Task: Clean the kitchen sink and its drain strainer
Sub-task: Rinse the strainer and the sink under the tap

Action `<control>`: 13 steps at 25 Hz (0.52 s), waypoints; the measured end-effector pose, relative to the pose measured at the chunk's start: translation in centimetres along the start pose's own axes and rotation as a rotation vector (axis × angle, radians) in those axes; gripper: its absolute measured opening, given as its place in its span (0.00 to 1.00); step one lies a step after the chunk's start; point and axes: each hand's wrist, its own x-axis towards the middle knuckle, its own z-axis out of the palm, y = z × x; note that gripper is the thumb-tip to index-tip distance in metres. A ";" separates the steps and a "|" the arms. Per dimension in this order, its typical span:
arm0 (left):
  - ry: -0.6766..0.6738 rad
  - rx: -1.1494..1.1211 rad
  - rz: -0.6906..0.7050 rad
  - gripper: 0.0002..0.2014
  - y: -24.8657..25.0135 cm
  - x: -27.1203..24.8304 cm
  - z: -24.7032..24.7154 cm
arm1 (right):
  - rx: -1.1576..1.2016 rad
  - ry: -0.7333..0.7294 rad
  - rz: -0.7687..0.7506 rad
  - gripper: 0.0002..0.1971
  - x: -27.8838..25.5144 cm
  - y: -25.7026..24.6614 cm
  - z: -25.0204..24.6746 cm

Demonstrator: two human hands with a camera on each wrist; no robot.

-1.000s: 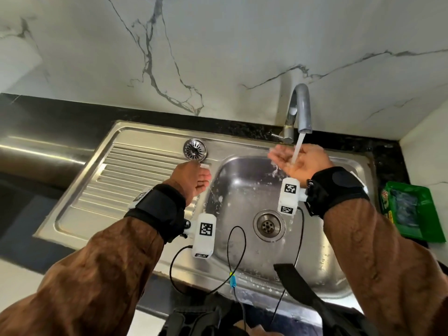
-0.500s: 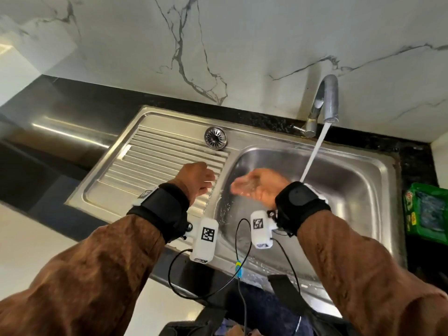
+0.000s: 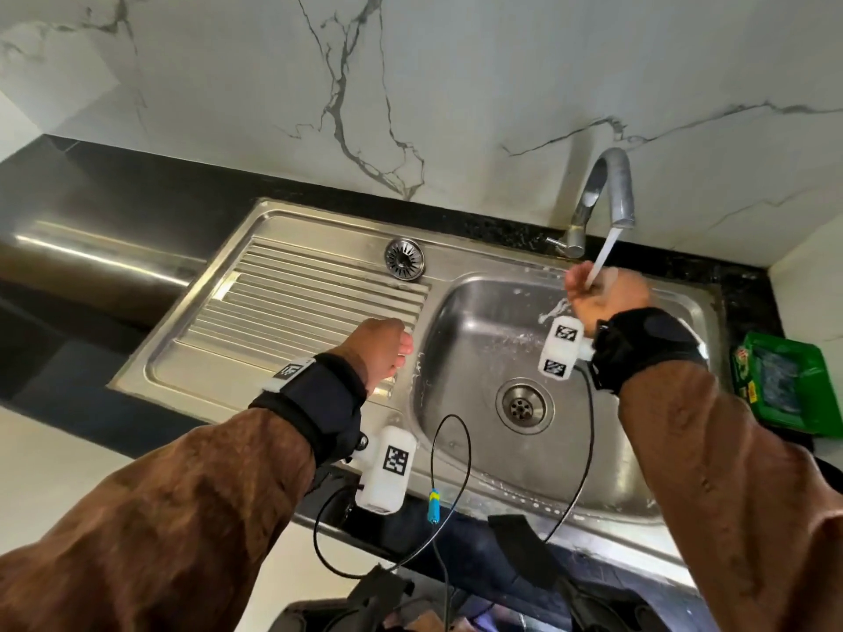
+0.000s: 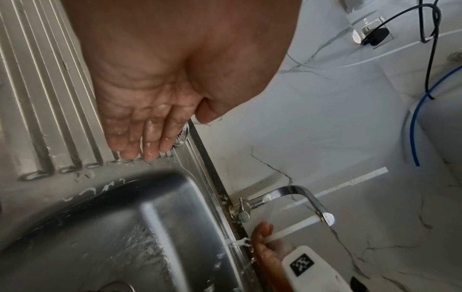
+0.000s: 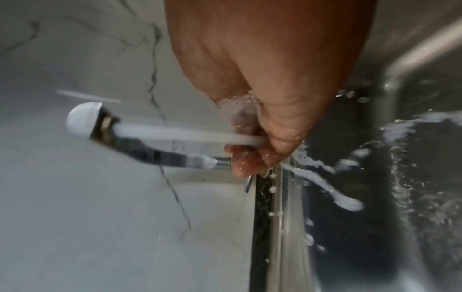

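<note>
The steel sink (image 3: 460, 453) has a ribbed drainboard (image 3: 292, 312) on the left and a wet basin with an uncovered drain hole (image 3: 524, 405). The round drain strainer (image 3: 404, 259) lies on the sink's deck behind the drainboard, and its rim (image 4: 183, 135) shows past my fingertips. Water runs from the faucet (image 3: 609, 198). My right hand (image 3: 602, 296) is cupped under the stream, wet and holding nothing; the right wrist view of it (image 5: 252, 150) is blurred. My left hand (image 3: 383, 348) hovers over the drainboard's right edge, its wet fingers (image 4: 150, 138) straight and empty.
A green packet (image 3: 780, 380) lies on the black counter (image 3: 137, 198) right of the sink. A marble wall stands close behind the faucet. Black cables (image 3: 451, 476) hang from both wrist cameras over the sink's front rim.
My right hand, at the basin's left side half a second ago, has gone back to the far right under the running water. My left hand has barely moved.
</note>
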 end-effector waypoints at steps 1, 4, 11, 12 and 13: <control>0.002 0.000 0.005 0.15 0.0 0.0 0.0 | -0.062 -0.037 0.033 0.13 -0.8 1.3 0.9; -0.020 -0.012 -0.003 0.09 0.0 0.1 0.0 | -0.268 -0.249 0.282 0.11 -3.6 7.6 2.6; -0.025 0.013 0.003 0.09 -0.7 0.4 -0.4 | -0.198 -0.093 0.128 0.12 -2.6 7.4 -0.5; -0.029 0.008 0.012 0.09 -0.7 0.4 -0.4 | -0.041 0.007 0.072 0.12 -1.1 5.2 -1.6; -0.030 0.005 0.022 0.10 -0.8 0.5 -0.4 | 0.106 0.068 0.048 0.14 0.2 3.3 -2.5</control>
